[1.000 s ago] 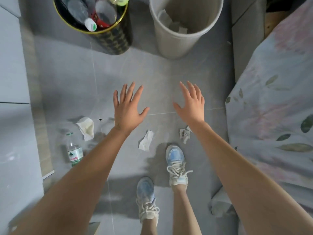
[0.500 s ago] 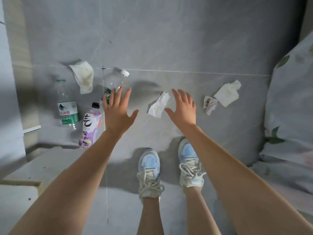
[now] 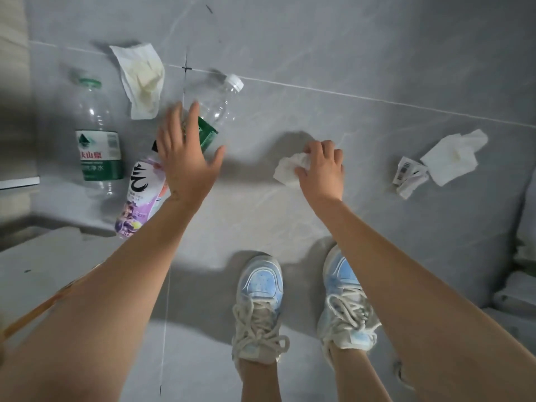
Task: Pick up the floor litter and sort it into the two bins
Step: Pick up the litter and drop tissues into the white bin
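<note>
My right hand (image 3: 320, 169) is curled around a crumpled white tissue (image 3: 288, 169) on the grey floor. Fingers spread, my left hand (image 3: 185, 153) hovers over a purple-labelled drink bottle (image 3: 137, 198) and a clear bottle with a white cap (image 3: 217, 105). A green-labelled water bottle (image 3: 97, 140) lies further left. A stained white napkin (image 3: 142, 79) lies above the bottles. At the right lie a folded white tissue (image 3: 452, 158) and a crumpled receipt with a barcode (image 3: 409, 177). Neither bin is in view.
My two feet in pale blue sneakers (image 3: 259, 303) stand just below the hands. A grey cabinet or step (image 3: 17, 181) edges the left side. Light fabric bedding (image 3: 525, 256) borders the right.
The view has dropped toward the floor and the bins have left the frame. My right hand has come down and closed on the crumpled tissue. My left hand has moved over the bottles.
</note>
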A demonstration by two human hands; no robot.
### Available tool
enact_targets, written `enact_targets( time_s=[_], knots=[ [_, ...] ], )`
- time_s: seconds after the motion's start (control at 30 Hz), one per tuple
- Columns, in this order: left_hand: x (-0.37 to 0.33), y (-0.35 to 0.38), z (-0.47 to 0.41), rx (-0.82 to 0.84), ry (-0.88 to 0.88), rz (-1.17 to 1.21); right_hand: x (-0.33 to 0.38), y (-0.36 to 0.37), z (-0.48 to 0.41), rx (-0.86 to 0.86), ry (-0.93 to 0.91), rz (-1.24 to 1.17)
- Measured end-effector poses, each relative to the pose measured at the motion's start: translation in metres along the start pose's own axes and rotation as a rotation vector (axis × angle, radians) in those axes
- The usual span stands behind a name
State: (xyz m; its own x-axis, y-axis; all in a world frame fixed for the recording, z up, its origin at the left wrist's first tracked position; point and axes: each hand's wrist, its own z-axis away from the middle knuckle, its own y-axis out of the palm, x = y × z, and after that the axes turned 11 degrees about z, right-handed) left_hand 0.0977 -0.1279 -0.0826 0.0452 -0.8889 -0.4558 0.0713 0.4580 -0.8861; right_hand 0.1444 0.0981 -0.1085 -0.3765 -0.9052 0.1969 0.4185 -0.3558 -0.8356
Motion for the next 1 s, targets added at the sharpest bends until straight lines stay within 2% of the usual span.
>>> enact_targets(
  time_s=[0.07,0.2,0.37,0.53,0.77,0.9,1.0],
  knots=[
    [-0.001,0.006,-0.009,-0.016,-0.069,0.056,0.0,0.001,-0.001,0.015,0.016,-0.014],
    [-0.007,0.017,-0.023,0.005,-0.13,0.09,0.007,-0.013,-0.012,0.142,0.114,-0.195],
    [-0.013,0.027,-0.046,0.018,-0.116,0.119,0.014,-0.035,-0.035,0.122,0.167,-0.322],
    [-0.018,0.021,-0.046,0.091,-0.179,0.103,0.011,-0.051,-0.031,0.11,0.262,-0.459],
    [-0.098,-0.049,-0.033,0.095,-0.313,0.654,0.037,-0.136,-0.003,0.114,0.411,-0.655],
    [-0.166,-0.112,-0.054,0.128,-0.39,0.816,0.06,-0.225,0.002,0.068,0.468,-0.82],
    [-0.215,-0.163,-0.08,0.18,-0.412,0.891,0.074,-0.295,0.01,0.056,0.439,-0.831]
  ],
)
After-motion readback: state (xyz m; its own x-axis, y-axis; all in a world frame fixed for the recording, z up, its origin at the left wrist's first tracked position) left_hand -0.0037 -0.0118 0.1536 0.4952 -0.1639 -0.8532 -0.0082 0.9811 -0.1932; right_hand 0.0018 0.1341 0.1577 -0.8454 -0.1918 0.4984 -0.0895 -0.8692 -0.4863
